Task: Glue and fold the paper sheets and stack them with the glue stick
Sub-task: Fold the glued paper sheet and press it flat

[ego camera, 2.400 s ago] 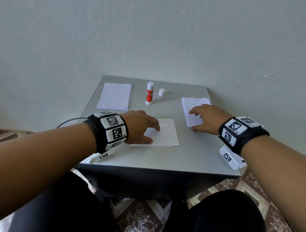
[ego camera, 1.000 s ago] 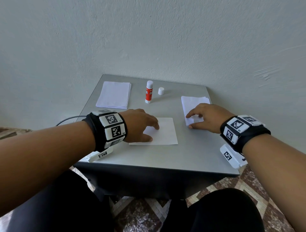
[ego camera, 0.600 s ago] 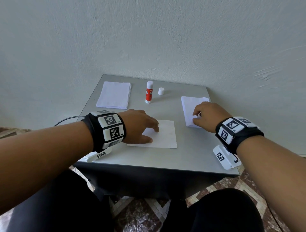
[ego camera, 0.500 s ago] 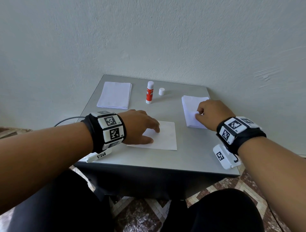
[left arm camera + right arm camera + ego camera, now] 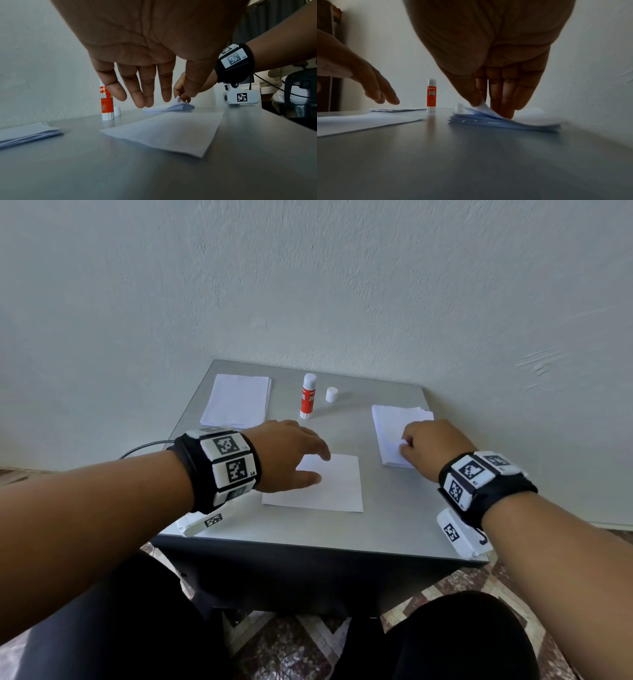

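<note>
A single white sheet [image 5: 329,486] lies flat at the middle of the grey table [image 5: 394,518]. My left hand [image 5: 320,467] hovers over the sheet's left part with straight fingers [image 5: 140,97] and holds nothing. At the right lies a stack of sheets [image 5: 394,422]. My right hand [image 5: 406,445] pinches the near left corner of the stack's top sheet [image 5: 485,108] between thumb and forefinger, and the corner is lifted off the stack [image 5: 505,123]. The orange-and-white glue stick [image 5: 307,400] stands uncapped at the back, its white cap [image 5: 331,394] just right of it.
A second stack of paper [image 5: 236,400] lies at the back left corner of the table. A plain wall runs close behind the table. The table's front edge is near my knees, with patterned floor tiles [image 5: 301,642] below.
My right hand went from lying flat on the right stack to curling and pinching up the top sheet's corner. My left hand stays over the middle sheet, its fingers slightly raised.
</note>
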